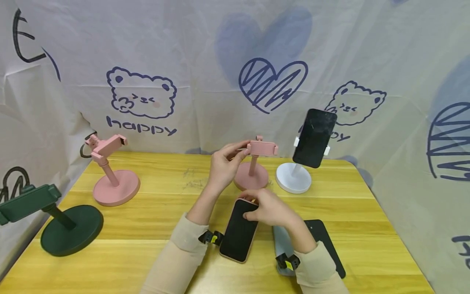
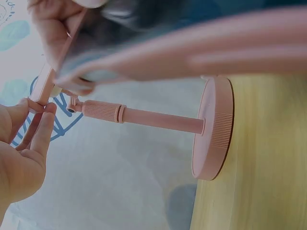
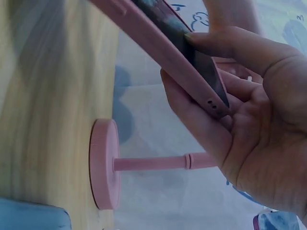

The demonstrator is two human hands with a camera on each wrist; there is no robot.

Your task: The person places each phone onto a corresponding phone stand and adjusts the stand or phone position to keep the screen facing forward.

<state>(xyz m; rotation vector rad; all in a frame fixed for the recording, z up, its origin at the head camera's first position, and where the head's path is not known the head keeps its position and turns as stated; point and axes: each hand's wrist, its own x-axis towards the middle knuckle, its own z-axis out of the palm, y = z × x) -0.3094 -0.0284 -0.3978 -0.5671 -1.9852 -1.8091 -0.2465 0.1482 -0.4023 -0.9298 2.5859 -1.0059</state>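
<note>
In the head view my left hand (image 1: 225, 166) pinches the left end of the clamp on a pink phone stand (image 1: 263, 148), whose round base (image 2: 213, 129) rests on the table. My right hand (image 1: 269, 206) grips a pink-edged smartphone (image 1: 238, 234) by its upper end, thumb on the dark screen and fingers behind. Seen from the right wrist, the phone (image 3: 163, 48) is tilted and raised above the wood. The stand's clamp is partly hidden behind the phone and hand in that view.
A white stand (image 1: 293, 178) holding a black phone (image 1: 315, 138) is at the back right. Another pink stand (image 1: 116, 188) and a dark green stand (image 1: 71, 230) stand on the left. Under my right forearm lie a grey-blue phone (image 1: 282, 245) and a black phone (image 1: 327, 245).
</note>
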